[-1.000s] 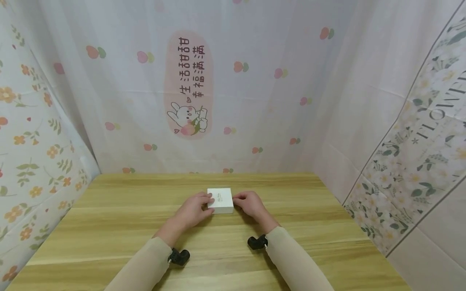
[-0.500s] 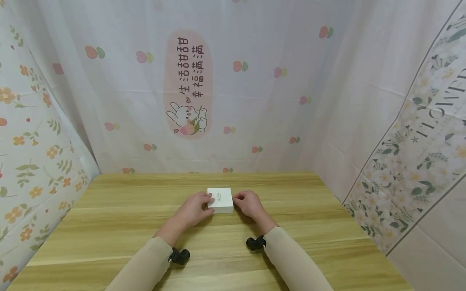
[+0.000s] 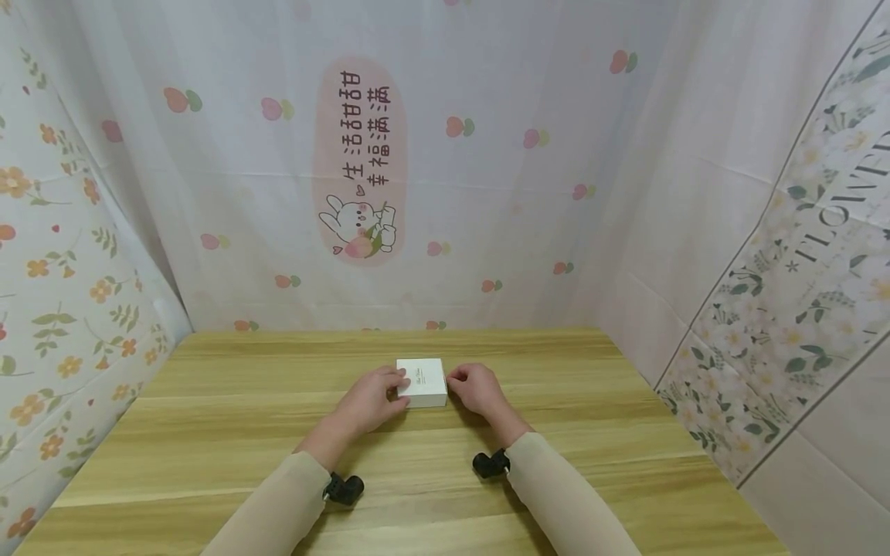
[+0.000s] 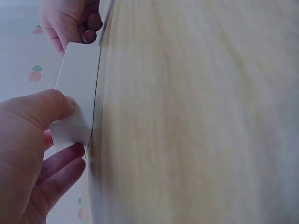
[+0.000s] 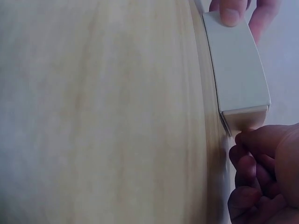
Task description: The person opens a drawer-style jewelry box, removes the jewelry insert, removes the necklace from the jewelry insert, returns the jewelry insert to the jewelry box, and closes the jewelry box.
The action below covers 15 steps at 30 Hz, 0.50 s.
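"So, where is the white box (image 3: 426,379)?"

"It sits on the table (image 3: 431,479), right between the two hands. The left hand (image 3: 370,398) is at its left end. The right hand (image 3: 480,390) is at its right end."

"Which hand is closer?"

"The left one, I think. It holds the box, with its thumb (image 4: 53,105) on the near side and its other fingers (image 4: 63,175) round the left end."

"And the right one?"

"Its fingers are curled up. The thumb and pointing finger come close together, just by the right end. I can't tell if they touch the box or pinch a little bit of it."

"Which way does the box lie?"

"Its low near side goes straight across, from the left hand to the right hand. I can't tell if it's longer that way or front to back."

"Is it tipped?"

"No, it looks flat."

"Which spot matters most?"

"I'd say the right end, because those two fingertips are so very near it, and the left hand has the other end."
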Tool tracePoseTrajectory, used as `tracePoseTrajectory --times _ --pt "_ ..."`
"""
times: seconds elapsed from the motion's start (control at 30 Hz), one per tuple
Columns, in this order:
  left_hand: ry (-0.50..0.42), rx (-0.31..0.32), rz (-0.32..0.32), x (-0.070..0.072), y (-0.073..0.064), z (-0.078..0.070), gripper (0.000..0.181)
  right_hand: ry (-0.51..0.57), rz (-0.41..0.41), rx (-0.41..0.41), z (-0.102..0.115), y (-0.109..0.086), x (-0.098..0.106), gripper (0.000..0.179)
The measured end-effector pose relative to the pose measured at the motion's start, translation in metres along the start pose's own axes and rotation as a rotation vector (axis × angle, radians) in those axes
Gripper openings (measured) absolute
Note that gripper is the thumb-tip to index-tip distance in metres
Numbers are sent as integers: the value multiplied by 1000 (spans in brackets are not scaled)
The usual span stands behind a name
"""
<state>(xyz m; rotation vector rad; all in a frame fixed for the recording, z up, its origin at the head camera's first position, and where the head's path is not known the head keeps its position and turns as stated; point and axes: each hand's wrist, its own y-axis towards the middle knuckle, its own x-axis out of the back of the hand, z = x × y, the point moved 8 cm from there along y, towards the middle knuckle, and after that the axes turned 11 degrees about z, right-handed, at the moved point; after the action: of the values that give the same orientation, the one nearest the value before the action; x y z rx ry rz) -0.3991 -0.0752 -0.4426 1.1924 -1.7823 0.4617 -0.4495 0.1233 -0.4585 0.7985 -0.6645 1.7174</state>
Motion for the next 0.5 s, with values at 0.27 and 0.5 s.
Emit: tracePoseTrajectory --times 0.27,0.5 --pt "10 1 3 1 0 -1 38 -21 4 -2 1 1 1 16" --pt "8 -11 -17 1 -1 -2 36 -37 2 -7 -1 2 1 16"
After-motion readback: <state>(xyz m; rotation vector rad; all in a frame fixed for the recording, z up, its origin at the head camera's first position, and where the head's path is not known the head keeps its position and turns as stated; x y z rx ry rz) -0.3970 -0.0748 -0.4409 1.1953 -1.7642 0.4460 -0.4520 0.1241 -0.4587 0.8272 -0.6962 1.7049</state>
